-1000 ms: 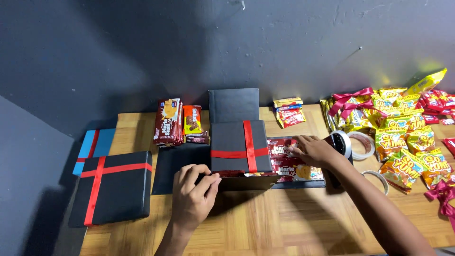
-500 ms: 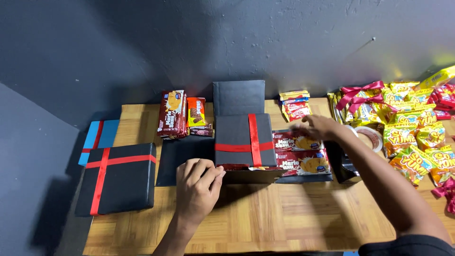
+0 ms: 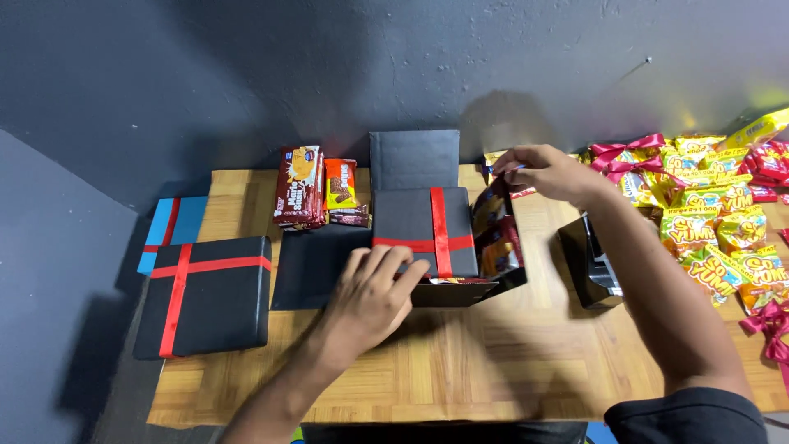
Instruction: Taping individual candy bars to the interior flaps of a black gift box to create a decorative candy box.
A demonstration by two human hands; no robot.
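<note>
A wooden table is being looked down on, bare along its near edge. Nearest, the left hand is being laid palm down, fingers loosely spread, against the front left of a black box crossed with red ribbon; nothing is being clamped, the box is only being pressed or steadied at its near edge. The box is being kept at the table's middle, its side flaps folded out: a black flap is lying flat to the left, another is standing up behind.

Left of that, a closed black gift box with a red ribbon cross is resting at the table's left end, a blue box partly tucked behind it, overhanging the edge.

On the right side of the centre box, a flap loaded with snack packets is being tilted upward by the right hand, fingers pinched narrowly on its top edge. Exact grip is blurred. Just right of the forearm a small black open container is standing on the table.

Farther back, biscuit packs are stacked upright left of the rear flap. At far right, a heap of yellow and red snack bags is spread out, red ribbon bows lying among them. A dark grey wall is behind everything.
</note>
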